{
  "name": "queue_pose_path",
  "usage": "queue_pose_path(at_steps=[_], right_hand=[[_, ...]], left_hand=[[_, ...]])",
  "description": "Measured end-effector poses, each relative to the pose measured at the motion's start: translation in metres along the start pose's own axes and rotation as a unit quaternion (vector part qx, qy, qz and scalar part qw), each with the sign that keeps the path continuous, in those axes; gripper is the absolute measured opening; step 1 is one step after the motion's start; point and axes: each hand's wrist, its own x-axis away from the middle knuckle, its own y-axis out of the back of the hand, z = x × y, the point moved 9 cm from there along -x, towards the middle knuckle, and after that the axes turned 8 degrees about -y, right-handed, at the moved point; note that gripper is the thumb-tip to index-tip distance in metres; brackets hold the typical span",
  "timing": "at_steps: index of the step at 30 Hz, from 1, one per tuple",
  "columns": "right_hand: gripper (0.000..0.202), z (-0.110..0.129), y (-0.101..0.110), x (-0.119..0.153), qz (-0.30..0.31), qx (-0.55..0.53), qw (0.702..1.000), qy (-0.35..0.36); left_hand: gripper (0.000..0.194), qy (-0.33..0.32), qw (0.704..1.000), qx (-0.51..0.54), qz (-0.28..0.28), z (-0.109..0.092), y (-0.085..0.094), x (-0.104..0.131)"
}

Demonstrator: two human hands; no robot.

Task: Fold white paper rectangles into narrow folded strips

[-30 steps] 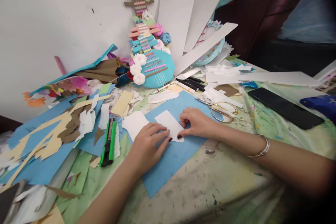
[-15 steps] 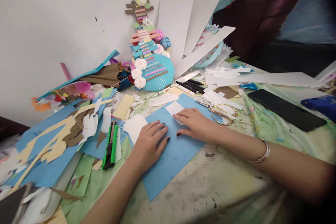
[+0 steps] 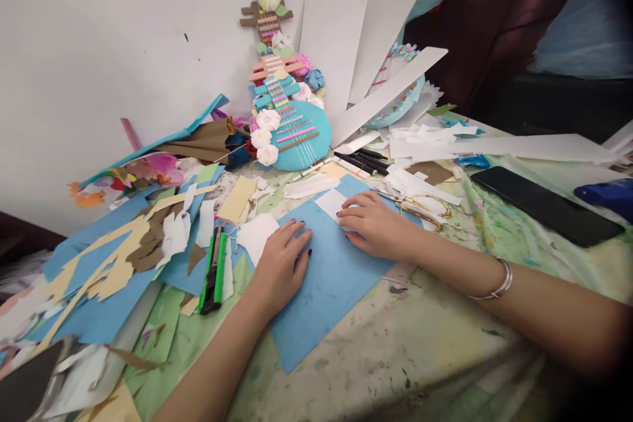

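Observation:
A sheet of blue paper (image 3: pixel 324 290) lies at a slant on the table. My left hand (image 3: pixel 283 260) rests flat on its left edge, fingers extended and holding nothing. Just beyond those fingers is a white paper piece (image 3: pixel 256 234). On the upper part of the blue sheet lies a small white paper rectangle (image 3: pixel 329 202). My right hand (image 3: pixel 373 224) has its fingers curled over the rectangle's right end, closed on it; the thumb is mostly hidden. Gold-handled scissors (image 3: pixel 425 208) lie right behind my right hand. A green box cutter (image 3: pixel 213 270) is left of my left hand.
Paper scraps (image 3: pixel 113 257) pile up on the left. A decorated turquoise paper instrument (image 3: pixel 309 135) leans on the wall beside white boards (image 3: pixel 331 46). Black pens (image 3: pixel 363 161) lie before it. A black phone (image 3: pixel 546 204) sits at right, another phone (image 3: pixel 32 376) at lower left.
My right hand's fingers have bent inward over the white rectangle, its thumb drawing in. My left hand has slid slightly left on the blue sheet. The view has shifted a little.

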Motion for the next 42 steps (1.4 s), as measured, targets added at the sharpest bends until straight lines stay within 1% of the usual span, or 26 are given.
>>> queue_pose_path(at_steps=[2,4,6,8,13,16,19,21,23,26,28,30,35,37,40,42], right_hand=[[0.021,-0.002,-0.003,-0.001,0.007,0.007,1.0,-0.019],[0.022,-0.009,-0.008,-0.002,0.02,0.008,0.998,-0.052],[0.028,-0.017,-0.011,-0.003,0.031,0.005,0.995,-0.093],[0.032,-0.023,-0.015,-0.004,0.041,0.0,0.992,-0.116],[0.03,-0.018,-0.018,-0.006,0.055,-0.018,0.996,-0.063],[0.025,-0.019,-0.016,-0.006,0.055,-0.022,0.997,-0.052],[0.021,-0.025,-0.01,-0.006,0.028,-0.026,0.996,-0.077],[0.022,-0.028,-0.007,-0.007,0.014,-0.023,0.995,-0.093],[0.023,-0.028,-0.008,-0.007,0.024,-0.018,0.995,-0.095],[0.019,-0.029,-0.013,-0.009,0.049,-0.008,0.993,-0.106],[0.021,-0.033,-0.013,-0.009,0.048,0.0,0.991,-0.125],[0.022,-0.035,-0.013,-0.009,0.042,0.009,0.99,-0.136],[0.025,-0.034,-0.012,-0.01,0.028,0.021,0.994,-0.108],[0.024,-0.037,-0.012,-0.01,0.025,0.016,0.994,-0.109],[0.024,-0.038,-0.009,-0.009,0.001,-0.02,0.994,-0.107],[0.022,-0.032,0.0,-0.009,-0.033,-0.078,0.993,-0.08]], left_hand=[[0.029,-0.001,1.0,0.003,0.001,0.0,0.0,0.0],[0.029,-0.003,1.0,0.005,0.001,0.0,-0.001,0.0],[0.029,-0.003,1.0,0.005,-0.001,0.0,-0.001,0.0],[0.029,-0.002,1.0,0.007,-0.002,0.001,-0.002,0.0],[0.031,0.003,1.0,0.006,-0.011,0.003,0.001,0.0],[0.031,0.002,1.0,0.008,-0.012,0.003,0.001,0.0],[0.031,0.002,1.0,0.01,-0.011,0.003,0.001,0.0],[0.031,0.005,1.0,0.01,-0.008,0.003,0.0,0.001],[0.031,0.008,1.0,0.008,-0.004,0.004,0.0,0.001],[0.031,0.006,1.0,0.01,-0.004,0.003,0.0,0.0],[0.031,0.005,1.0,0.012,-0.004,0.003,0.0,0.0],[0.03,0.007,1.0,0.014,-0.004,0.003,-0.001,0.0],[0.03,0.005,1.0,0.016,-0.009,0.004,-0.001,0.0],[0.03,0.007,1.0,0.017,-0.006,0.005,-0.002,0.001],[0.031,0.017,1.0,0.023,0.001,0.005,-0.002,0.001],[0.034,0.028,0.999,0.029,-0.002,0.006,0.0,0.0]])
